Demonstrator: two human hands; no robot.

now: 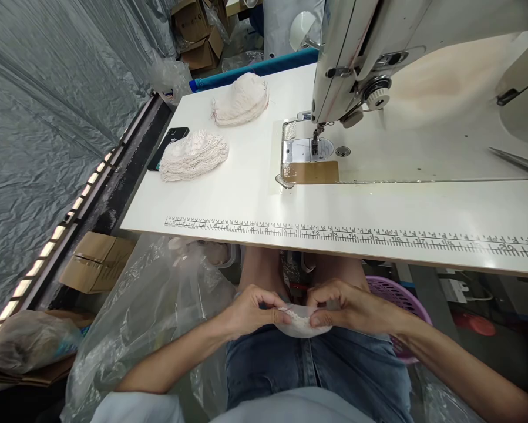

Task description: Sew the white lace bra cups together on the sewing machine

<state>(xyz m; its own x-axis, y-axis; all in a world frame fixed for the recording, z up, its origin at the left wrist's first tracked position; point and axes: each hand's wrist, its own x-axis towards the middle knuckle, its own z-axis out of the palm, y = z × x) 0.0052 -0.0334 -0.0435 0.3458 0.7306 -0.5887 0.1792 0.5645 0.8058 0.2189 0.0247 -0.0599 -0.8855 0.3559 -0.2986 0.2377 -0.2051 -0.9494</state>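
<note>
Both hands are low in my lap, below the front edge of the white sewing table (246, 200). My left hand (252, 308) and my right hand (347, 305) pinch the two ends of a small white lace fabric piece (299, 322), fingers closed on it. The piece sags between them over my denim shorts. Two stacks of similar white lace pieces lie on the table: one (194, 155) near the left edge, another (241, 100) farther back. The sewing machine (360, 64) stands at the table's right, its needle and presser foot (315, 144) over the metal plate.
A printed ruler (356, 235) runs along the table's front edge. A black phone (169, 144) lies under the near stack. A clear plastic bag (158, 311) sits at my left, a purple basket (400, 296) at my right. Cardboard boxes (96, 261) rest on the floor.
</note>
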